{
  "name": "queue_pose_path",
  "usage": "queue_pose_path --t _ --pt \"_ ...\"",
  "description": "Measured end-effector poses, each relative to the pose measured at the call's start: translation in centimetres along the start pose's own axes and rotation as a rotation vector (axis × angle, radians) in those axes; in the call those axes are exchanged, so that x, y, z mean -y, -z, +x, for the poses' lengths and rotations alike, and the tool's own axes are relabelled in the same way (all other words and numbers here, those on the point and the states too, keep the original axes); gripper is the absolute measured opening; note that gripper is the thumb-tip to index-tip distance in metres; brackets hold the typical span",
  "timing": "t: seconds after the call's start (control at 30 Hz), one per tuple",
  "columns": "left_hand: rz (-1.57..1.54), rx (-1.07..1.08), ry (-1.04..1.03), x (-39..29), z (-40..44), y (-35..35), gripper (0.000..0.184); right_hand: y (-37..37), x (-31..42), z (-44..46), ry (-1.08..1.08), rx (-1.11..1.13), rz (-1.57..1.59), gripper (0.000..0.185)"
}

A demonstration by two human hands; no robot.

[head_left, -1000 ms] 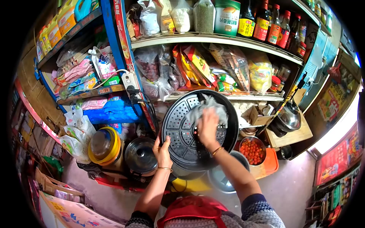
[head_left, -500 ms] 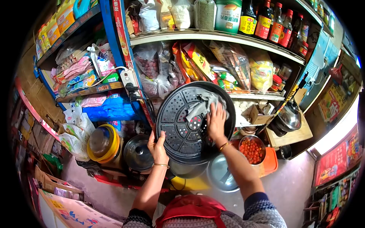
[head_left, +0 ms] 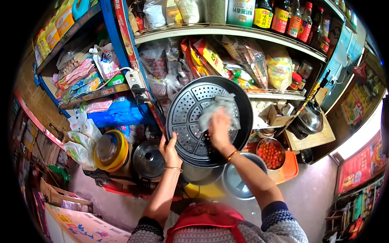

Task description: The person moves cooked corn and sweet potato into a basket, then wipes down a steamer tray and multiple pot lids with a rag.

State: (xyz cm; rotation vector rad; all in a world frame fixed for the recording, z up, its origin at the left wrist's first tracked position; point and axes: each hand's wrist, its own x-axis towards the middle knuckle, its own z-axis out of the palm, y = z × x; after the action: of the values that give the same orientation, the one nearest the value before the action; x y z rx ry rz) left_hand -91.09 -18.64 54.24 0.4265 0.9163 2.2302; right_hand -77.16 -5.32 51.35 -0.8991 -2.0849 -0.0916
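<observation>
A black steamer tray with rows of holes (head_left: pixel 187 115) is held up tilted in front of me, inside or against a dark round pan rim (head_left: pixel 245 121). My left hand (head_left: pixel 168 150) grips its lower left edge, thumb on the near side and fingers behind. My right hand (head_left: pixel 220 128) presses a grey cloth (head_left: pixel 225 106) against the perforated face, right of the middle. The cloth is bunched under and above the fingers. Below the tray, a metal pot (head_left: pixel 200 173) is partly covered by it.
A glass lid (head_left: pixel 242 178) lies right of the pot, with a bowl of small red tomatoes (head_left: pixel 270 154) beyond it. At left stand a lidded pot (head_left: pixel 148 158) and a yellow basin (head_left: pixel 120 152). Shelves (head_left: pixel 227 30) with bottles and bags rise behind; a power strip (head_left: pixel 132 78) hangs on the post.
My right hand and the cloth have slid left across the tray toward its middle. The tray appears slightly higher and more turned to the light. My left hand keeps its grip.
</observation>
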Motion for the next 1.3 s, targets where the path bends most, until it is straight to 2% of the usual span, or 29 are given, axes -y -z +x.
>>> queue_pose_path --t 0.03,0.07,0.13,0.17,0.27,0.37,0.47,0.5,0.57,0.6,0.63,0.7,0.77,0.83,0.87,0.9,0.97,1.0,1.03,1.07,1.1,1.17,1.2,1.23,1.3 --pt "0.016 0.025 0.004 0.1 0.1 -0.2 0.038 1.0 2.8 0.7 0.042 0.196 -0.054 0.044" --pt "0.057 0.040 -0.006 0.3 0.2 -0.3 0.037 1.3 4.4 0.6 0.216 0.190 0.020 0.044" --pt "0.138 0.067 -0.041 0.3 0.2 -0.7 0.037 1.2 7.3 0.7 0.433 0.278 0.079 0.046" --pt "0.178 0.078 -0.064 -0.1 0.1 -0.9 0.036 1.4 7.8 0.2 0.432 0.279 0.150 0.044" --pt "0.182 0.097 -0.047 -1.7 0.3 -1.0 0.034 2.7 5.1 -0.7 0.773 0.514 0.125 0.043" --pt "0.165 0.098 -0.086 -2.6 0.6 -0.6 0.031 3.2 -0.2 -2.6 1.044 0.654 0.110 0.042" --pt "0.130 0.068 -0.033 -1.6 0.7 0.0 0.038 5.2 -1.3 -2.0 1.160 0.729 -0.010 0.041" --pt "0.130 0.075 -0.031 -1.2 0.6 -0.1 0.038 4.9 -0.8 -1.9 1.155 0.728 -0.015 0.041" --pt "0.156 0.056 -0.083 -0.7 -0.1 -1.2 0.042 3.6 1.8 -1.4 1.107 0.485 -0.057 0.038" --pt "0.150 0.042 -0.076 -0.2 0.0 -1.0 0.043 2.9 3.5 -1.3 0.962 0.499 0.039 0.035" --pt "0.162 0.039 -0.109 0.0 0.2 -1.1 0.031 2.4 4.3 -1.2 0.822 0.509 0.132 0.033" --pt "0.140 0.101 -0.126 -0.3 0.4 -0.8 0.031 2.4 4.1 -0.5 0.887 0.435 0.129 0.032" --pt "0.134 0.092 -0.118 -0.6 0.5 -0.2 0.031 2.9 1.9 0.6 0.821 0.447 0.128 0.035" --pt "0.145 0.101 -0.146 -1.7 0.4 -0.5 0.030 5.0 0.1 2.5 0.407 0.535 -0.014 0.049" --pt "0.093 0.078 -0.140 -2.1 0.4 -0.5 0.040 4.0 -2.3 2.1 0.265 0.241 0.012 0.052" --pt "0.074 0.050 -0.129 -2.4 0.4 -0.6 0.040 2.4 -4.2 1.8 0.137 0.004 0.028 0.055" --pt "0.088 0.031 -0.109 -2.0 0.4 -0.8 0.040 1.9 -1.6 2.1 -0.168 -0.153 -0.023 0.056" --pt "0.085 0.034 -0.108 -1.9 0.5 -1.1 0.040 0.4 -0.2 0.9 -0.167 -0.169 0.036 0.055" --pt "0.103 0.033 -0.141 -1.9 0.5 -1.4 0.040 0.4 1.7 -0.2 -0.072 -0.094 0.103 0.053" --pt "0.120 0.034 -0.175 -1.7 0.6 -1.8 0.040 0.8 2.8 -1.7 0.093 0.103 0.092 0.052" --pt "0.133 0.034 -0.188 -1.5 1.3 -1.5 0.029 1.3 3.3 -2.4 0.258 0.300 0.081 0.050" --pt "0.091 0.063 -0.171 -2.4 1.5 -1.6 0.028 2.9 2.0 -0.3 0.417 0.471 0.077 0.049" --pt "0.052 0.085 -0.137 -2.7 1.5 -1.4 0.043 3.7 1.0 1.4 0.392 0.466 0.048 0.049" --pt "0.058 0.084 -0.132 -3.0 1.2 -1.6 0.043 2.7 -1.6 2.2 0.369 0.336 0.125 0.061" --pt "0.114 0.103 -0.231 -3.7 0.6 -2.3 0.044 1.7 -4.6 3.2 0.040 0.125 0.023 0.054"
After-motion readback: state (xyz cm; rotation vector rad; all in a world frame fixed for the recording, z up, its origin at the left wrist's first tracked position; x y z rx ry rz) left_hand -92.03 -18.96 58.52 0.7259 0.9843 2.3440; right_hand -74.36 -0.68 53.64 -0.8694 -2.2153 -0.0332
